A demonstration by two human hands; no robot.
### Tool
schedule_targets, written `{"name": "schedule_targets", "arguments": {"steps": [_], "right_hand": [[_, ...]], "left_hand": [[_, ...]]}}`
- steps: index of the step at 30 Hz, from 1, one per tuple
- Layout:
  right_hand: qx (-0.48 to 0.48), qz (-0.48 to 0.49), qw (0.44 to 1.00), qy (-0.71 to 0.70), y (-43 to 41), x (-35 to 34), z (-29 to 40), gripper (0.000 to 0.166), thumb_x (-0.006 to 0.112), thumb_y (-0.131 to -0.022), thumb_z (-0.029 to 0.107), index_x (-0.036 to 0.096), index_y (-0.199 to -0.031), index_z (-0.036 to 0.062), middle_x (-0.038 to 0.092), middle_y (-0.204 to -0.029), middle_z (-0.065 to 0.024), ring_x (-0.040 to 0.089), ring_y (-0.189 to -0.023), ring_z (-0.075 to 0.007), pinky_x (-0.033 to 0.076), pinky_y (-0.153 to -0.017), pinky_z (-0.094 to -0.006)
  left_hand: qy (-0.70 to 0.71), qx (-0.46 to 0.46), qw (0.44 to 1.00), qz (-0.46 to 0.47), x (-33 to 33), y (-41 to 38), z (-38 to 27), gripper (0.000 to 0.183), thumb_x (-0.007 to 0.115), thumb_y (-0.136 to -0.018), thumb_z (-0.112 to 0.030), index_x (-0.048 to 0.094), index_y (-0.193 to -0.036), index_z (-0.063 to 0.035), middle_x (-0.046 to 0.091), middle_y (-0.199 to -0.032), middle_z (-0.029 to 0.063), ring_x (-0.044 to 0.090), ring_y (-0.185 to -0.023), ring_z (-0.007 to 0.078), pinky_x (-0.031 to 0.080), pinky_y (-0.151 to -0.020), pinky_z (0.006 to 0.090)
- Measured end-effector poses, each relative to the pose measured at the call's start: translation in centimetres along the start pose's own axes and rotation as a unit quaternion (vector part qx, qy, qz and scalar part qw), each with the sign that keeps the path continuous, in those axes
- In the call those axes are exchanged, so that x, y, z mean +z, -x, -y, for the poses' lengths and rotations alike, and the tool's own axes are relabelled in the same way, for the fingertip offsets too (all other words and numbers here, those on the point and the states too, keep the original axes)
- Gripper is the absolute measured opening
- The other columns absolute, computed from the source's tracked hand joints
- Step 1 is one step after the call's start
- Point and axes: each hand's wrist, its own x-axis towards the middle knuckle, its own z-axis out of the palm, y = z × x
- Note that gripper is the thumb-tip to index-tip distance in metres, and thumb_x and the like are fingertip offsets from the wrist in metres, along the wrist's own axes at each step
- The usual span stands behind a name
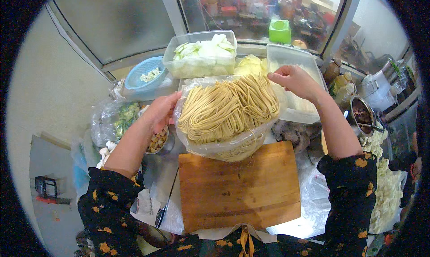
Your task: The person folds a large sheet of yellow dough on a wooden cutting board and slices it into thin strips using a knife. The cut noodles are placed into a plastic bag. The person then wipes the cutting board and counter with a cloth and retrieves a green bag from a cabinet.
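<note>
A clear plastic bag (210, 147) full of yellowish noodles or tofu-skin strips (228, 109), folded in thick bundles, sits in front of me, over the back of a wooden cutting board (238, 189). My left hand (164, 110) grips the bag at its left side; part of that hand is hidden in shadow. At the bag's upper right is my right hand (295, 80), with thumb and fingers curled close together near the strips. Whether it pinches the film there is unclear. A translucent plastic box (307, 117) lies under and behind my right hand.
Behind the bag stand a plastic box of sliced pale vegetable (201, 63), yellow slices (251, 65) and a blue basket (144, 73). A cup of brown cubes (158, 142) and bagged greens (126, 117) stand left. Right are a metal pot (362, 116) and cauliflower-like pieces (386, 196).
</note>
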Motion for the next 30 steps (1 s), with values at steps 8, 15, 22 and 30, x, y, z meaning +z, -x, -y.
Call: {"name": "schedule_targets", "arguments": {"steps": [8, 15, 22, 30], "right_hand": [[0.102, 0.081, 0.933, -0.337, 1.6, 2.0, 0.2, 0.030, 0.062, -0.075, 0.029, 0.056, -0.089, 0.0036, 0.053, -0.071, 0.0011, 0.047, -0.056, -0.0073, 0.036, -0.046, -0.0225], [0.064, -0.059, 0.875, -0.476, 0.9, 1.2, -0.3, 0.016, 0.065, -0.070, 0.012, 0.052, -0.079, 0.0110, 0.048, -0.064, 0.0036, 0.043, -0.050, -0.0067, 0.033, -0.043, -0.0213], [0.074, -0.068, 0.887, -0.452, 1.9, 0.7, 0.0, 0.014, 0.060, -0.072, 0.013, 0.052, -0.083, 0.0088, 0.048, -0.067, 0.0016, 0.045, -0.053, -0.0076, 0.035, -0.045, -0.0209], [-0.021, -0.151, 0.875, -0.459, 0.9, 1.5, 3.4, 0.012, 0.057, -0.072, 0.006, 0.055, -0.083, 0.0053, 0.049, -0.065, 0.0008, 0.046, -0.052, -0.0080, 0.036, -0.046, -0.0206]], "left_hand": [[0.193, 0.043, 0.980, 0.015, -0.3, 0.8, -2.2, 0.014, 0.055, -0.074, -0.007, 0.050, -0.087, -0.0049, 0.044, -0.062, -0.0012, 0.040, -0.047, 0.0084, 0.033, -0.038, 0.0214], [0.076, 0.174, 0.972, -0.138, -1.8, 2.6, -2.8, 0.018, 0.056, -0.073, -0.005, 0.050, -0.090, -0.0048, 0.045, -0.065, -0.0003, 0.039, -0.049, 0.0076, 0.031, -0.037, 0.0187], [0.082, 0.072, 0.991, -0.080, -0.7, 4.5, -1.9, 0.006, 0.057, -0.072, -0.010, 0.052, -0.071, -0.0076, 0.043, -0.058, -0.0025, 0.042, -0.045, 0.0087, 0.035, -0.039, 0.0209], [0.289, 0.164, 0.922, -0.198, -2.1, 2.2, -6.4, 0.013, 0.055, -0.074, -0.003, 0.044, -0.067, -0.0061, 0.041, -0.053, -0.0022, 0.035, -0.038, 0.0068, 0.030, -0.034, 0.0193]]}}
